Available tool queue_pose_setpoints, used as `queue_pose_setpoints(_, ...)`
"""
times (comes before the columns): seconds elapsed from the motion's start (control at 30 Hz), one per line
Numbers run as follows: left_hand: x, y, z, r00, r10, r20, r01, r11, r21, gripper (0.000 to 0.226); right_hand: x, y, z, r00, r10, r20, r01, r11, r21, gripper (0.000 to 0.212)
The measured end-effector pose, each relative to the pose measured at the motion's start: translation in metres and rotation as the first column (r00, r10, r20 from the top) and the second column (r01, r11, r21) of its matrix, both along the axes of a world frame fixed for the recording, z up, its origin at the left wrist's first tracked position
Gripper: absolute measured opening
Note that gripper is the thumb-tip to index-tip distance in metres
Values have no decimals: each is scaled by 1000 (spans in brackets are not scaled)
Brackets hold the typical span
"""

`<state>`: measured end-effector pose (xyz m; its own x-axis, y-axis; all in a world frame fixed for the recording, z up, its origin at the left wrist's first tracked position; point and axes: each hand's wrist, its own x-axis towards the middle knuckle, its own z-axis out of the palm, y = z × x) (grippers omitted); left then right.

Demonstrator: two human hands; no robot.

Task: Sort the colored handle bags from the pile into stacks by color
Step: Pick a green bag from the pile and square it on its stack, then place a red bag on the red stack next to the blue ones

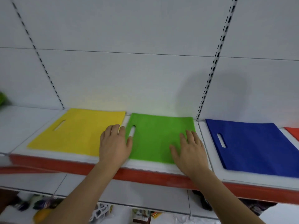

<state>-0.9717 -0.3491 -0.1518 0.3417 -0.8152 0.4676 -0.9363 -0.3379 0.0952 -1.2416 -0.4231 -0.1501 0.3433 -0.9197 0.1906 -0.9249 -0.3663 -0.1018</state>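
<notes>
A green handle bag (155, 136) lies flat in the middle of the white shelf (19, 126). My left hand (114, 144) rests flat at its left edge, partly over the yellow bag (77, 133) beside it, with the thumb by the green bag's handle slot. On the green bag's right part my right hand (190, 151) lies palm down, fingers spread. A blue bag (252, 146) lies to the right, and a red bag's corner (292, 132) shows at the frame's right edge.
The shelf has a red front strip (145, 175) and a white back panel with slotted uprights (208, 81). A green bit (2, 98) of something shows at the far left. Below the shelf, a lower level holds several blurred packaged goods (100, 212).
</notes>
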Motion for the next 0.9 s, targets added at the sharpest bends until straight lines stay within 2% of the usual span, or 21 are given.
queue_pose_setpoints(0.1,18,26,4,1000,30,-8,-30,998,-47,64,34,15,7,994,110,10,-109,993,-48,85)
queue_pose_setpoints(0.33,111,115,16,983,184,-12,-184,983,-9,75,151,68,27,953,304,5,-302,947,-105,88)
queue_pose_setpoints(0.7,298,302,23,910,413,-24,-409,908,95,77,386,206,6,829,559,26,-555,827,-88,88)
queue_pose_setpoints(0.9,381,367,27,857,512,-66,-506,858,89,73,506,251,14,754,656,34,-650,753,-102,88)
